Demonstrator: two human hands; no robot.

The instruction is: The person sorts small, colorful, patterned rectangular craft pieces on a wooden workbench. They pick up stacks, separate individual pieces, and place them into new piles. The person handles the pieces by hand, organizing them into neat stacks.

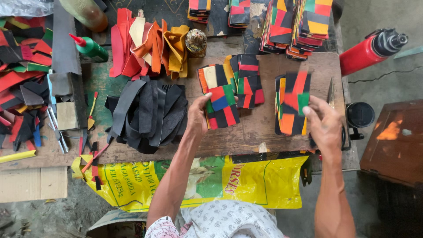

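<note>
left hand (pixel 197 115): fingers closed on patchwork piece (pixel 221 105), over surface (pixel 260 128)
right hand (pixel 325 125): gripping blurred patchwork stack (pixel 291 103)
nearby: black strips (pixel 147 112) left of the hands

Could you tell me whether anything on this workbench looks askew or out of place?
The red bottle lies on its side, overhanging the bench's right edge. The black strips sit in a loose tangle. The left hand and right hand each hold patchwork pieces.

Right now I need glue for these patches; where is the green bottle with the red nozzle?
In the head view the green bottle lies at the upper left of the wooden bench, left of the red and orange strips and above the black strips.
</note>
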